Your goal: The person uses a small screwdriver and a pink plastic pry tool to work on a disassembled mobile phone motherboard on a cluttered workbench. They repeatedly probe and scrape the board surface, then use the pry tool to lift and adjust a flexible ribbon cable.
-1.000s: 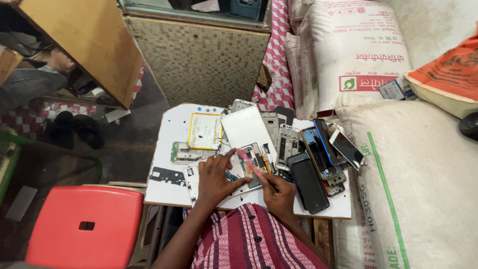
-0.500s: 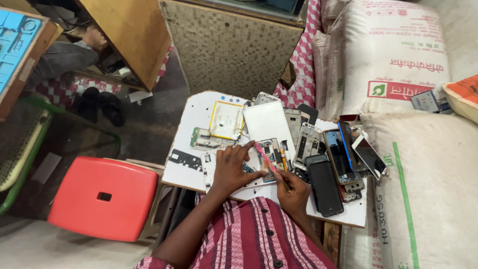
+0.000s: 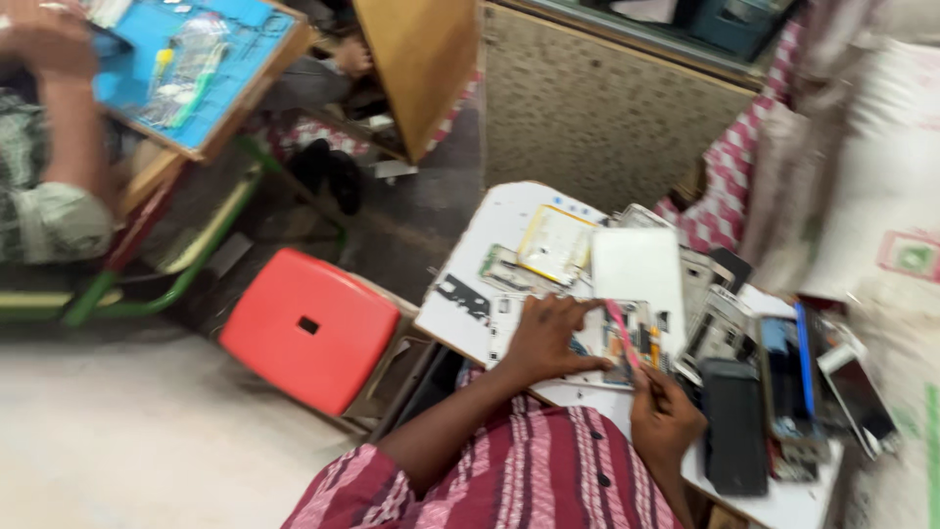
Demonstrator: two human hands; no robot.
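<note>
Your left hand (image 3: 544, 338) lies flat, fingers spread, pinning the opened phone (image 3: 587, 338) near the front edge of the white board (image 3: 494, 220). Your right hand (image 3: 664, 419) pinches the pink tool (image 3: 623, 335), its long axis running up-left from your fingers onto the phone's right side.

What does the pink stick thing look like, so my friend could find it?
Find the white work board on the person's lap, crowded with phone parts. Near its middle lies an opened phone under the left hand. The right hand holds a thin pink plastic stick slanting over it, the only pink thing among grey and black parts.
</note>
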